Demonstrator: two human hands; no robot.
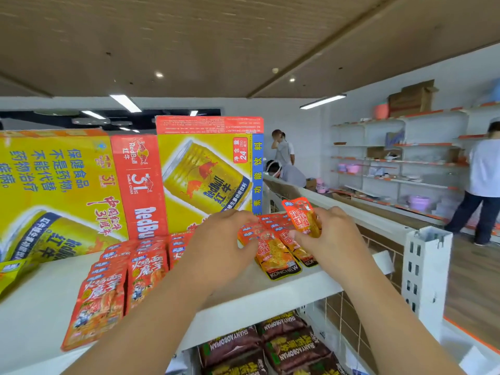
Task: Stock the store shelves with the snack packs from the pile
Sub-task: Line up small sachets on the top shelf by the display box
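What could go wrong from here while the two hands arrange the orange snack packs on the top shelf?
1. The front orange packs lie at the very front edge of the shelf; a nudge may drop them.
2. The right hand pinches the lifted pack only by its lower end, so it may slip.
3. The left hand works close to the upright Red Bull carton; pushing the row back might tip it.

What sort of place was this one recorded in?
Most likely a small shop being stocked: a white shelf with rows of snack packs, Red Bull cartons standing behind them, and half-filled wall shelves across the aisle.
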